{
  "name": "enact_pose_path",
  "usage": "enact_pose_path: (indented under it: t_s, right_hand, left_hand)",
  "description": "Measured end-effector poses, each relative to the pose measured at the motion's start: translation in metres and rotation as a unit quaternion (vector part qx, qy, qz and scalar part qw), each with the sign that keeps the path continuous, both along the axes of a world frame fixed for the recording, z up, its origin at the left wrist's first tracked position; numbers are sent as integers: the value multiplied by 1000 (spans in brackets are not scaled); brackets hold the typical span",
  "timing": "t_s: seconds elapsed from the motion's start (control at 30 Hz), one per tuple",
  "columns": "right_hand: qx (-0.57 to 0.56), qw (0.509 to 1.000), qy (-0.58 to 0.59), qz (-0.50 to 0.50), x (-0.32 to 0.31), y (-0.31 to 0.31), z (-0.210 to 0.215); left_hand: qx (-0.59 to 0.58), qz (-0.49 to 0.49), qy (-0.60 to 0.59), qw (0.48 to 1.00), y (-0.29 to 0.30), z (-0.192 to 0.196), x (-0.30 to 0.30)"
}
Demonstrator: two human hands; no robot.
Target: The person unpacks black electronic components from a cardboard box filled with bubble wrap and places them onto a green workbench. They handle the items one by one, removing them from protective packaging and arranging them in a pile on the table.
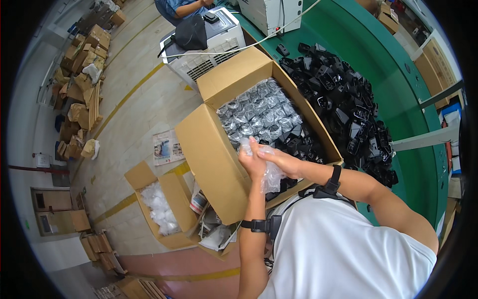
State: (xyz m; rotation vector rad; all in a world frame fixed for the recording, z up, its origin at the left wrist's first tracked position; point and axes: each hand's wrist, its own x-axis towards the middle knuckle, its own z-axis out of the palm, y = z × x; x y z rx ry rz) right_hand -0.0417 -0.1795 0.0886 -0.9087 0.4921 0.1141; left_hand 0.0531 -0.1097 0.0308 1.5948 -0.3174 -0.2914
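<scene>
Above a large open cardboard box (211, 172), my left hand (252, 163) and my right hand (283, 160) are close together, their fingers closed on a crumpled clear plastic bag (271, 180). The bag hangs down between my wrists; whether anything is inside it I cannot make out. In the box, rows of black parts wrapped in clear plastic (259, 109) fill the far side. Loose unwrapped black plastic parts (301, 142) lie at the right and near side, partly hidden under my hands and right forearm.
On the green table (393, 94) to the right lies a big heap of black plastic parts (343, 104). A smaller carton (177, 199) of clear bags stands on the floor at left, near newspaper (167, 147). A white slatted appliance (219, 37) and another person (181, 7) are beyond.
</scene>
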Motion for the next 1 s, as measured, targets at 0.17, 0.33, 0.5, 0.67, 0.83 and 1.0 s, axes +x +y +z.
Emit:
enact_pose_path:
  t_s: [0.17, 0.33, 0.5, 0.67, 0.83, 1.0]
  right_hand:
    - [130, 983, 115, -52, 5, -12, -5]
    - [125, 991, 48, -2, -2, -18, -10]
    - [178, 983, -2, -53, -8, -26, -28]
    - [114, 984, -33, -134, 1, -12, -22]
    - [-107, 987, -64, -103, 8, -3, -22]
    - [-336, 922, -110, -156, 23, -3, 3]
  left_hand:
    - [205, -112, -353, 906, 2, -1, -3]
    - [239, -204, -357, 880, 15, 16, -30]
    - [39, -248, -183, 951, 24, 22, -30]
    - [-119, -147, 7, 982, 25, 31, -34]
    - [30, -58, -141, 988, 31, 36, -35]
    - [-56, -106, 135, 984, 37, 28, -34]
